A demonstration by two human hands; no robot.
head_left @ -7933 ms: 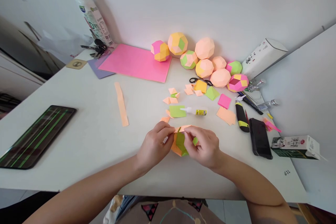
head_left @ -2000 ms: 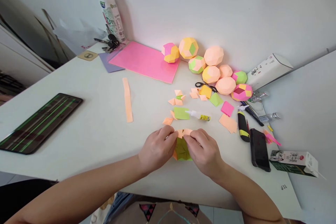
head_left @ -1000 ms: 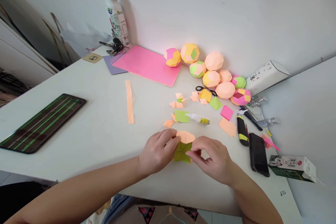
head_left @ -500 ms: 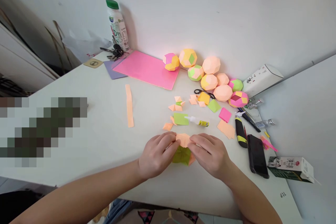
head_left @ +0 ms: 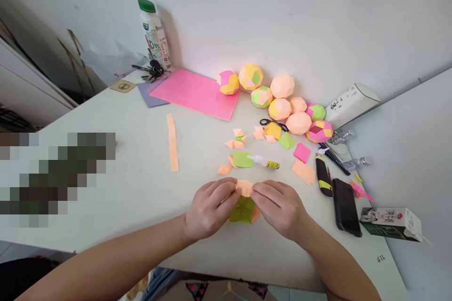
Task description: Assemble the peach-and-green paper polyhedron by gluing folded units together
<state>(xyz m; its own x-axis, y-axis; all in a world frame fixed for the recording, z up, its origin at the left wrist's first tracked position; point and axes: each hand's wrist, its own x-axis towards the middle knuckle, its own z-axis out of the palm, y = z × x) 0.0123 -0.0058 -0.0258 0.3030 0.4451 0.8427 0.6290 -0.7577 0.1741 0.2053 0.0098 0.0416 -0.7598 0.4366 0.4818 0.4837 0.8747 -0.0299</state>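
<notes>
Your left hand [head_left: 212,209] and right hand [head_left: 281,207] each pinch one end of the peach panel [head_left: 244,188], and the olive-green paper [head_left: 243,208] shows just below it, between the two hands. A faint line runs down the panel's middle (too small to tell whether it's a crease or a join). If it is a join, an outward tug from either hand could part it, and uneven pressing could buckle the thin paper. The glue bottle [head_left: 264,162] lies just beyond your right fingers, so a raised knuckle could set it rolling. Against two seconds ago, the gap between the peach edges no longer shows; against one second ago, your right fingertips are back on the panel.
</notes>
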